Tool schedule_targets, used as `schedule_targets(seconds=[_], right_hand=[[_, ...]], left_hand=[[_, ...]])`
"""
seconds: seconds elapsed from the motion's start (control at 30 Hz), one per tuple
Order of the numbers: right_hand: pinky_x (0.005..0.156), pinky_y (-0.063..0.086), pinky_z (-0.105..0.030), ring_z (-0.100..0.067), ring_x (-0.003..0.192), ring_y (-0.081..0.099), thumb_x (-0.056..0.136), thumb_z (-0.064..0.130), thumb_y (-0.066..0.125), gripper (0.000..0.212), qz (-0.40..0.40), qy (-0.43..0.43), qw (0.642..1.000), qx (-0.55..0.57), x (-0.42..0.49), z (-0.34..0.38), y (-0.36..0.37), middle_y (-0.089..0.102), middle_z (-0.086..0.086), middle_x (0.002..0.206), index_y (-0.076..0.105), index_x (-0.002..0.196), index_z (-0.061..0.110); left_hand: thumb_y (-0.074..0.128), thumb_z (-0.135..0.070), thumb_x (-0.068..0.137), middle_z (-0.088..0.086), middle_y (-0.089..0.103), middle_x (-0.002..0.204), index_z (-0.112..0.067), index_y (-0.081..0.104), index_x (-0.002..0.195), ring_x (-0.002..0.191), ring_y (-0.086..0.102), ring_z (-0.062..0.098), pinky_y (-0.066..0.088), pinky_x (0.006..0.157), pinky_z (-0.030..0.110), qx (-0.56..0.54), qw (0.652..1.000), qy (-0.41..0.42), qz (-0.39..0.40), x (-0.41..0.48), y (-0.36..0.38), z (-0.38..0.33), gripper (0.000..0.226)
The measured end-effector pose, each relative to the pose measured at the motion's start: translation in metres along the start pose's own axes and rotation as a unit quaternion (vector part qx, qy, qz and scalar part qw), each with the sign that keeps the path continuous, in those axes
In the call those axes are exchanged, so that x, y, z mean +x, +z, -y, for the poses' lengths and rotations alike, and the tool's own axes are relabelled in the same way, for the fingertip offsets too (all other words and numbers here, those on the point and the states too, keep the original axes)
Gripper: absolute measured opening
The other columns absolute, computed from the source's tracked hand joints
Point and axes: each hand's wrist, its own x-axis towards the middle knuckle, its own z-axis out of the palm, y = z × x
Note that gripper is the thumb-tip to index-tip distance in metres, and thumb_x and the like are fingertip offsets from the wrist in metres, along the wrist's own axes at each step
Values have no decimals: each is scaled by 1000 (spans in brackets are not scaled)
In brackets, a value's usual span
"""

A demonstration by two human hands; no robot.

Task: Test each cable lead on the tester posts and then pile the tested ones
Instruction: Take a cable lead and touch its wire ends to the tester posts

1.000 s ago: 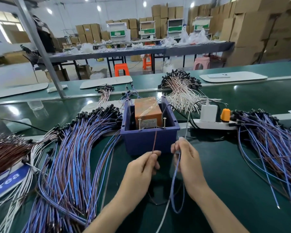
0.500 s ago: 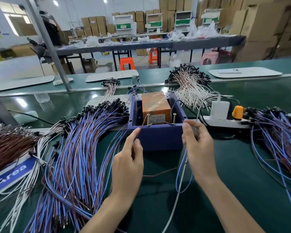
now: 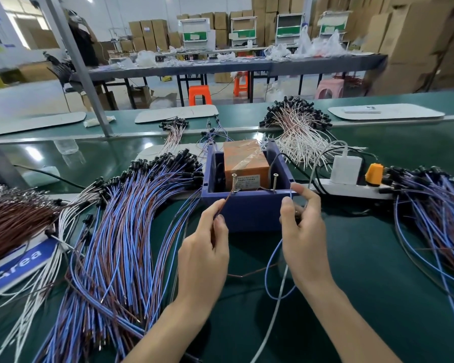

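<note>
- The brown lead [image 3: 224, 203], pinched in the left hand [image 3: 205, 247], reaches the left post [image 3: 233, 182].
- The blue lead [image 3: 267, 268], pinched in the right hand [image 3: 304, 231], stands just right of the right post [image 3: 275, 182], seemingly not touching it.
- Both posts rise from the tester box [image 3: 247, 218], so the testing step is in hand.
- Next, the blue tip likely needs nudging left onto its post.
</note>
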Motion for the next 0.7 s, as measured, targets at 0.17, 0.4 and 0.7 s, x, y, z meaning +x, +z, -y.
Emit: schedule_targets(seconds=[0.17, 0.4, 0.7], right_hand=[[51, 40, -12, -1, 54, 50, 106, 34, 42, 18, 15, -6, 1000, -14, -1, -2, 2, 59, 22, 68, 44, 113, 50], [52, 41, -13, -3, 57, 52, 106, 37, 41, 15, 7, -1, 999, -31, -1, -6, 3, 60, 20, 70, 46, 114, 49], [55, 46, -14, -3, 65, 60, 103, 37, 47, 5, 3, -6, 999, -31, -5, 1, 2, 63, 11, 70, 44, 99, 36]], left_hand=[[42, -38, 102, -7, 49, 54, -35, 59, 134, 44, 41, 10, 33, 43, 26, 5, 1000, 1, -8, 1, 1, 1, 36], [48, -30, 102, -6, 48, 52, -29, 63, 134, 43, 37, 11, 39, 44, 41, 7, 1000, -16, -22, 1, 1, 2, 35], [46, -32, 102, -9, 48, 52, -32, 61, 133, 43, 40, 9, 39, 44, 34, 7, 1000, -19, -18, 1, 0, 2, 34]])
